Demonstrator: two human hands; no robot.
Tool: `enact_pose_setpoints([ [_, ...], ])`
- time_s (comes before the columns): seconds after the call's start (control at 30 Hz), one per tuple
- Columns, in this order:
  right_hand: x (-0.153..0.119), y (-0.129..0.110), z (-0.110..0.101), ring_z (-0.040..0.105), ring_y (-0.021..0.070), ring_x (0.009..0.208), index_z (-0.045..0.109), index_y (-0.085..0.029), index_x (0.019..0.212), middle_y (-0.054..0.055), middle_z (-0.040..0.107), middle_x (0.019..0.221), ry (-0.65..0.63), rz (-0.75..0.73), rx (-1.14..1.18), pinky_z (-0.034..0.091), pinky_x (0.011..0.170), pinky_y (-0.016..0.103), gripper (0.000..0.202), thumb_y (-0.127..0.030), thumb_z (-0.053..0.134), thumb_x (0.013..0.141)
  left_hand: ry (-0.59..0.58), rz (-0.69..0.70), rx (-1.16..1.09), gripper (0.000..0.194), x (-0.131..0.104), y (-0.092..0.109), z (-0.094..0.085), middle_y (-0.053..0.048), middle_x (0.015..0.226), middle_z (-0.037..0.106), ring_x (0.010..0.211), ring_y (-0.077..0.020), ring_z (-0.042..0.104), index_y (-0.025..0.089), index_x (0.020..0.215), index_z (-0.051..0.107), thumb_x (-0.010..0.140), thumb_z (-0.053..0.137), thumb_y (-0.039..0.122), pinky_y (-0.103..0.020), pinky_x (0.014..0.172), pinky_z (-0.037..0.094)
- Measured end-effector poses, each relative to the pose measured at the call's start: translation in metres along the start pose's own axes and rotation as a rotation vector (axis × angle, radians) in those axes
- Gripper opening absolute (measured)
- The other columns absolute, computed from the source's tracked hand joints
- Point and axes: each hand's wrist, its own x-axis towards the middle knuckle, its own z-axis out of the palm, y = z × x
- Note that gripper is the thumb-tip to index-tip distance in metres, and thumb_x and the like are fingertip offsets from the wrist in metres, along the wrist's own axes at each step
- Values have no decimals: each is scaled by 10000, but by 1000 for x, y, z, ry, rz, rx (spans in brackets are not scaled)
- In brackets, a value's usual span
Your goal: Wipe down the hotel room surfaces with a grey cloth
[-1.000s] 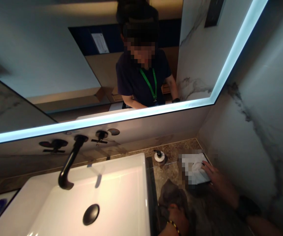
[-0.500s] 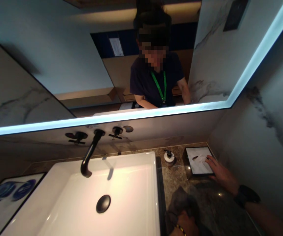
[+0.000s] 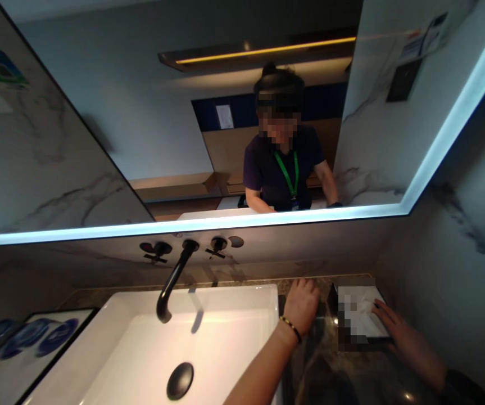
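My left hand [image 3: 301, 306] reaches over the stone counter just right of the sink, fingers curled down where the small soap dispenser stood. The dispenser is now hidden under this hand, and a beaded bracelet [image 3: 290, 329] circles the wrist. At the right, a tissue box [image 3: 354, 323] with a pale top and dark sides lies near the wall. My right hand [image 3: 404, 332] holds its right side, fingers over the top beside the white tissue [image 3: 366, 306] that sticks out. Part of the box is blurred by pixelation.
A white rectangular sink [image 3: 242, 337] with a black drain stopper [image 3: 180, 381] fills the middle. Above it a black spout [image 3: 175, 281] and two cross handles come from the wall. A lit-edge mirror [image 3: 149, 129] reflects a person. A tray [image 3: 65, 360] with blue round items lies left.
My left hand has moved forward from the counter's near side onto the soap dispenser, covering it. My right hand stays at the tissue box. The view has tilted up and shifted left.
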Motion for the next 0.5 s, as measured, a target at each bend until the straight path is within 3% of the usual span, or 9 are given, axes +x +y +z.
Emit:
enact_pose_setpoints([
  [0.07,-5,0,5,280,262,1362,352,-108,1422,125,160,1532,39,4,6,359,1107,429,771,18,453,668,-58,-21,28,327,15,-15,-8,-147,1133,622,1136,-261,519,116,1052,633,896,346,121,-426,1029,391],
  [0.23,-34,4,29,236,238,1379,294,-64,1450,158,159,1524,169,89,16,356,1103,426,771,10,373,686,-154,-117,53,341,33,-31,2,-173,983,694,968,-277,650,67,964,687,817,381,34,-365,837,512],
  [0.4,-74,-9,31,334,226,1328,400,-136,1420,115,216,1506,116,196,119,436,1039,340,760,-30,417,667,-178,-146,85,351,42,-34,-9,-180,970,698,983,-264,658,89,960,689,822,372,30,-341,855,495],
  [0.5,-97,-10,22,349,269,1304,451,-241,1398,68,258,1477,51,248,189,427,1043,382,839,-30,502,588,-146,-111,108,427,41,-31,-16,-174,1038,682,1014,-270,640,118,1102,645,816,340,28,-374,878,484],
])
